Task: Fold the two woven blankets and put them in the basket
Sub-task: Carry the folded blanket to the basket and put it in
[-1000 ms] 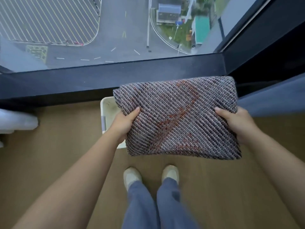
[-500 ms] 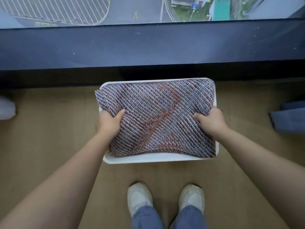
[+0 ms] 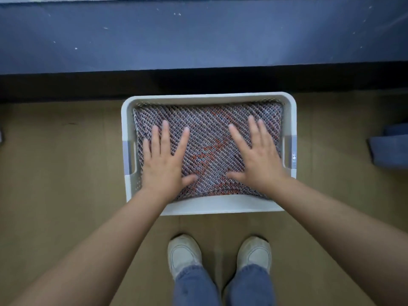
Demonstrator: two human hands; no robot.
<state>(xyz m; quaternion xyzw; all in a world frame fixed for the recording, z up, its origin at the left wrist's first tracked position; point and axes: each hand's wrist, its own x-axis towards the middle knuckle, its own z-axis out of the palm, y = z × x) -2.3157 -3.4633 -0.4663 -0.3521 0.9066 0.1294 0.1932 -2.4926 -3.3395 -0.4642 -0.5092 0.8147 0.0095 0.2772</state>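
A folded woven blanket, grey with a red-orange pattern, lies flat inside the white plastic basket on the floor in front of my feet. It fills the basket from wall to wall. My left hand presses flat on the blanket's left half with fingers spread and straight. My right hand presses flat on its right half the same way. Whatever lies under this blanket in the basket is hidden. A second blanket is not plainly visible.
The basket stands against a dark blue window ledge on a tan wooden floor. A blue fabric object lies at the right edge. My white shoes stand just behind the basket.
The blanket went from being held up by its sides down into the basket. Both hands let go of its edges and now lie flat on top of it.
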